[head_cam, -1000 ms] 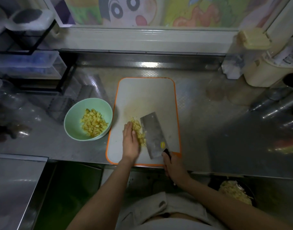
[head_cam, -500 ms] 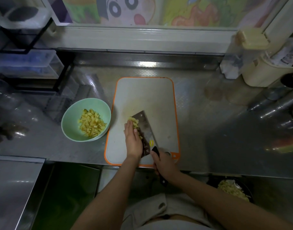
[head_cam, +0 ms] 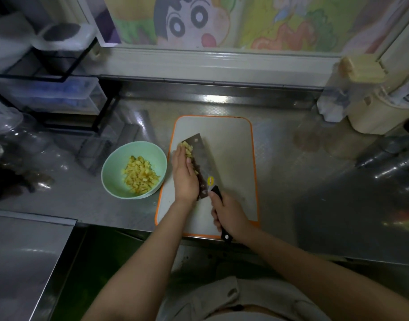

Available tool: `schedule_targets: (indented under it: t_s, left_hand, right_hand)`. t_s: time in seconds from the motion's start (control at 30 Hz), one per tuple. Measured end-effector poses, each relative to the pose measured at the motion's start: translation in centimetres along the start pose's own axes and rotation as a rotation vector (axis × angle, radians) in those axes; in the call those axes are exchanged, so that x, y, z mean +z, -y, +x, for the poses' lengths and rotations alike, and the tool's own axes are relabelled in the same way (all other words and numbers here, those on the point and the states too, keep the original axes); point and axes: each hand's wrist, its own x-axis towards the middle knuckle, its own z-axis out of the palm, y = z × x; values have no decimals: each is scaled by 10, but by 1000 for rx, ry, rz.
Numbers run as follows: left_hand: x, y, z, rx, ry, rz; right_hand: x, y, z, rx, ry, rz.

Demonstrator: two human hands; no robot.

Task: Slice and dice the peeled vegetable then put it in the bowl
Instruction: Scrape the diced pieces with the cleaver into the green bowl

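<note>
Yellow dice [head_cam: 188,150], seemingly atop cleaver [head_cam: 204,167], near left edge of board [head_cam: 231,144].

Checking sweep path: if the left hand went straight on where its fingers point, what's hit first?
Likely the diced pieces on the cleaver blade, at the fingertips of the left hand; beyond, bare cutting board. Depth unclear.

1. A cartoon picture [head_cam: 189,22] with big round eyes fills the top centre of the frame.
2. Upper left, a black wire rack [head_cam: 106,113] holds clear plastic boxes [head_cam: 59,96].
3. Upper right, a cream tub [head_cam: 375,117] stands beside a clear container [head_cam: 333,98] with a pale yellow lid [head_cam: 361,68].
4. The steel counter [head_cam: 303,177] spans the middle, and a lower steel surface [head_cam: 25,262] sits at lower left.
</note>
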Motion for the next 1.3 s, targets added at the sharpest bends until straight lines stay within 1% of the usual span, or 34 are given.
schedule_targets:
  t_s: [0.23, 0.43, 0.6, 0.7, 0.8, 0.87, 1.03, 1.07, 1.13, 1.2, 1.27, 1.3]
  left_hand:
    - [-48, 13, 25, 6, -129, 56]
    - [-74, 31, 37, -54, -150, 34]
    - [-82, 33, 43, -103, -193, 54]
    - [-90, 36, 42, -77, -193, 124]
    - [-98, 40, 36, -44, -157, 216]
    - [-102, 44, 32, -82, -129, 279]
    - [-112, 42, 27, -152, -130, 507]
    - [-114, 39, 26, -134, -142, 507]
    - [-115, 31, 24, -10, -123, 432]
    - [-113, 25, 20, 162, 17, 377]
    - [-108, 23, 14, 292, 194, 437]
    - [-106, 23, 11, 321, 250, 470]
  right_hand:
    - [40, 27, 17, -46, 90, 19]
    - [72, 42, 27, -15, 130, 10]
    - [83, 48, 33, -23, 109, -28]
    - [84, 51, 33, -34, 105, -42]
    - [84, 54, 35, -43, 102, -35]
    - [83, 55, 38, -45, 96, -40]
    - [75, 53, 44, -97, 86, -116]
    - [73, 53, 44, -104, 91, -127]
    - [68, 54, 43, -120, 98, -155]
    - [64, 54, 43, -138, 91, -176]
    - [62, 55, 43, -155, 78, -174]
    - [61, 56, 43, -164, 71, -179]
